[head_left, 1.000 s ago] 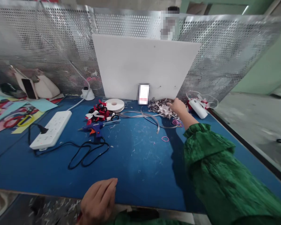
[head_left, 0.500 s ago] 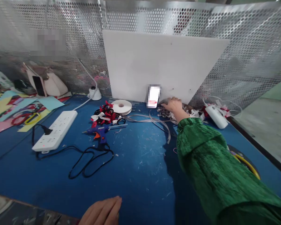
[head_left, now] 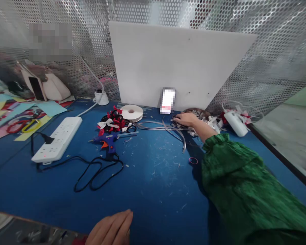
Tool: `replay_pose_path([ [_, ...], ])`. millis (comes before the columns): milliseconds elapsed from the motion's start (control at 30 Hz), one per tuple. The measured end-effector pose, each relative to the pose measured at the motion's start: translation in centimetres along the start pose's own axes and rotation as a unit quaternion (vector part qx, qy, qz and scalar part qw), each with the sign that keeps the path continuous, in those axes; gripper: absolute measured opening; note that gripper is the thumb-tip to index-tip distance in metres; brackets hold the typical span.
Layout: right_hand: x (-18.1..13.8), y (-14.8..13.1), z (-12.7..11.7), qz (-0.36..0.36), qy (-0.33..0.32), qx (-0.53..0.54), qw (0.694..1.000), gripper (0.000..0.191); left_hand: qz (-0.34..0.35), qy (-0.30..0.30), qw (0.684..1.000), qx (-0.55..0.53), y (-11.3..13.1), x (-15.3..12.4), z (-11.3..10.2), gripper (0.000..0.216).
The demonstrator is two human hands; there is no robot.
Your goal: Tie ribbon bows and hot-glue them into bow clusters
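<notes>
My right hand (head_left: 188,119), in a green sleeve, reaches to the heap of grey and white ribbon bows (head_left: 205,119) at the back right. Its fingers bend downward at the heap's left edge, and what lies under the fingertips is hidden. Strands of grey ribbon (head_left: 177,133) lie just in front of that hand. At the table's front edge rests my left hand (head_left: 109,227), fingers side by side and loosely stretched, with no object visible in it. A thin pink ring (head_left: 193,160) lies near the green sleeve.
Left of centre are red, black and white bows (head_left: 112,122), a white ribbon roll (head_left: 131,113) and a blue glue gun (head_left: 105,140) with its black cord. Farther left sits a white power strip (head_left: 60,139). A lit phone (head_left: 167,101) leans against a white board (head_left: 178,61).
My right hand has drawn slightly toward me, lower over the heap's left edge. The sleeve has shifted right, uncovering the pink ring. My left hand stays nearly still.
</notes>
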State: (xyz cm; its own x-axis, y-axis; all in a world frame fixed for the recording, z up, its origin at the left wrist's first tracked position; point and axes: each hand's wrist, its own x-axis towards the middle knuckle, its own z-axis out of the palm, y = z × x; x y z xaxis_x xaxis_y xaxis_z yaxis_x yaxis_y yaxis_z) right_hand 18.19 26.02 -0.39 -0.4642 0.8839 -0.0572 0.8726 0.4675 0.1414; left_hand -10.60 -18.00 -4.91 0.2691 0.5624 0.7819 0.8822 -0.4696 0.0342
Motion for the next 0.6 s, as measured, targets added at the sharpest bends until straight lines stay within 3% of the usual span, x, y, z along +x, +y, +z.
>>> replay_pose_path([
  [133, -2.2, 0.1, 0.4, -0.013, 0.006, 0.014, 1.0, 0.061, 0.018, -0.01, 1.0, -0.01, 0.0, -0.4, 0.1, 0.025],
  [267, -2.6, -0.2, 0.9, 0.013, 0.042, 0.069, 0.997, 0.034, 0.015, -0.019, 1.0, -0.004, -0.1, -0.3, -0.2, 0.025],
  [367, -2.5, -0.2, 0.9, 0.045, 0.075, 0.1, 0.991, 0.029, 0.028, -0.014, 0.999, -0.007, -0.2, -0.1, -0.3, 0.024],
  [533, -2.8, 1.0, -0.2, 0.138, 0.177, 0.168, 0.96, 0.032, 0.016, -0.032, 0.999, -0.005, -0.2, -0.7, 0.0, 0.026],
  [600, -3.1, 1.7, -1.0, 0.177, 0.224, 0.218, 0.933, 0.033, -0.002, -0.017, 1.0, -0.011, -0.1, -1.0, 0.2, 0.026],
])
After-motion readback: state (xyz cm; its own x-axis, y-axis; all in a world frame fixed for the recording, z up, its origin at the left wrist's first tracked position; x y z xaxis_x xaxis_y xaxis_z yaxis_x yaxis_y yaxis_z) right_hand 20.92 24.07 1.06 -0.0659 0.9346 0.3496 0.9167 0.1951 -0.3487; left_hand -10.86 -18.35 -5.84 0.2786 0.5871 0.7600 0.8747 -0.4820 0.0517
